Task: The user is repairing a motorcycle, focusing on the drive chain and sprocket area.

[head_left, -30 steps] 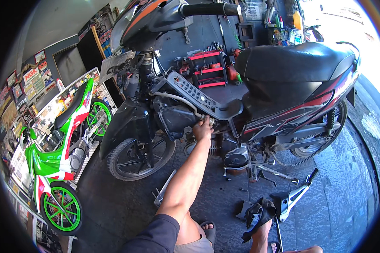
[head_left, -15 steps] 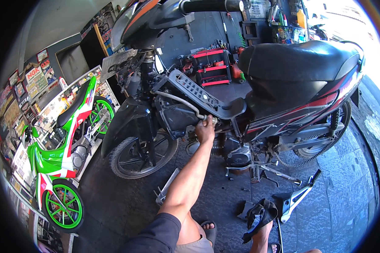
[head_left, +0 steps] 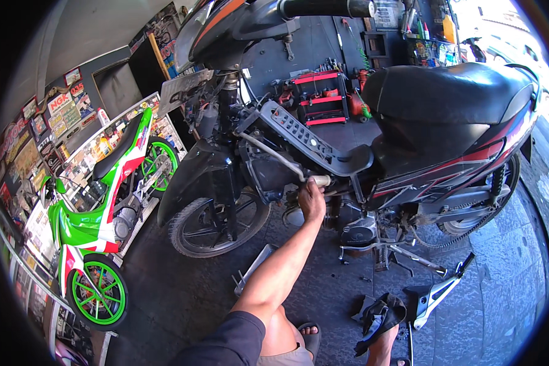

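My left hand (head_left: pixel 313 198) reaches to the middle of a black underbone motorcycle (head_left: pixel 402 152). Its fingers close around a pale cylindrical piece (head_left: pixel 321 180) at the lower end of a bent grey tube (head_left: pixel 271 150), just below the black perforated frame cover (head_left: pixel 302 137). Beneath that hand sits the engine (head_left: pixel 358 233). Low in front of me, my right hand (head_left: pixel 387 337) has a black-and-grey rag (head_left: pixel 381 316) bunched in it; the cloth hides most of the fingers. The rag hangs above the floor, near a silver-and-black bracket (head_left: pixel 436 297).
A green, white and red motorcycle (head_left: pixel 91 226) stands at the left. Behind my motorcycle is a red-and-black tool cart (head_left: pixel 320 97). A pale metal part (head_left: pixel 255 268) lies by my left forearm. My sandalled foot (head_left: pixel 310 337) is at the bottom, and small parts dot the dark tiles.
The view has shifted slightly, so the whole scene sits further right. My left hand keeps its place at the pale piece, more of which now shows. My right hand still has the rag.
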A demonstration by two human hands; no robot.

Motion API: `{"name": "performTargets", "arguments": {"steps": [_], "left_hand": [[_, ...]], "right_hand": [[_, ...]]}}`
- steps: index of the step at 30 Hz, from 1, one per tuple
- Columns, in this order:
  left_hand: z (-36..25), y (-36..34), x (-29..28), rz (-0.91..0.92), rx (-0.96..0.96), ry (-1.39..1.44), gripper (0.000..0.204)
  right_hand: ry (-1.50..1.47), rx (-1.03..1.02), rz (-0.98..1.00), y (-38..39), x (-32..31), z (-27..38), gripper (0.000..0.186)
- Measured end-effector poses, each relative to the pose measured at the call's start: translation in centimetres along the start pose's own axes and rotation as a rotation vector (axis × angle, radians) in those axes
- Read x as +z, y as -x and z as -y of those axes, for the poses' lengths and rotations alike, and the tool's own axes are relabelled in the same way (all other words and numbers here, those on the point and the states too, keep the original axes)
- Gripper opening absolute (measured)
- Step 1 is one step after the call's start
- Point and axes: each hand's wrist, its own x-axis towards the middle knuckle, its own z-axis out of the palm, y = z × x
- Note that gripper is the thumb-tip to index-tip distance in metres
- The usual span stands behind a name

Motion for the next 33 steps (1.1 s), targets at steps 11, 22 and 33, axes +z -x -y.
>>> {"name": "performTargets", "arguments": {"steps": [11, 22, 33], "left_hand": [[-6.1, -1.3, -3.0, -0.328, 0.278, -0.437, 0.037], [-13.9, -6.9, -4.2, 0.002, -0.294, 0.279, 0.035], [-12.6, -6.4, -7.9, -0.287, 0.609, -0.966, 0.044]], "right_hand": [[0.189, -0.016, 0.115, 0.2, 0.2, 0.2, 0.025], [-0.186, 0.118, 0.075, -1.7, -1.7, -1.1, 0.021], [0.087, 0.039, -0.037, -0.7, -1.0, -0.2, 0.020]]}}
